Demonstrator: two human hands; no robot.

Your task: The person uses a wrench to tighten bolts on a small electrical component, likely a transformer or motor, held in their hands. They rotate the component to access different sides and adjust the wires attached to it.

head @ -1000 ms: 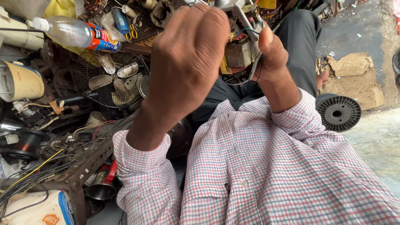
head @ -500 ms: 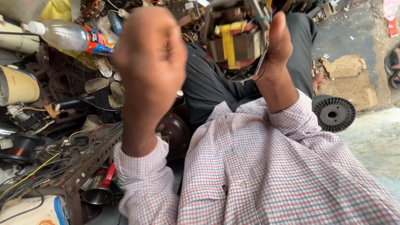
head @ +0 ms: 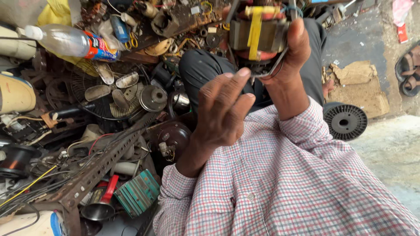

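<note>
My right hand [head: 294,57] grips a small transformer [head: 258,32] with brown core plates, yellow tape and a red winding, holding it up near the top of the view above my dark-trousered knee. My left hand [head: 225,109] hovers just below and left of the transformer, fingers loosely spread and curled, holding nothing; its fingertips nearly reach the wires under the transformer. Both arms wear a red and blue checked shirt [head: 284,183].
A heap of scrap lies left: a clear plastic bottle [head: 65,41], small fan blades in a wire guard [head: 111,91], a perforated metal angle bar [head: 100,166], a green finned part [head: 138,192], wires. A black spool [head: 347,121], cardboard [head: 358,85] and sandals [head: 409,70] sit right.
The left hand was a raised fist; it has dropped, moved right and its fingers have uncurled below the transformer. The right hand has lifted the transformer fully into view.
</note>
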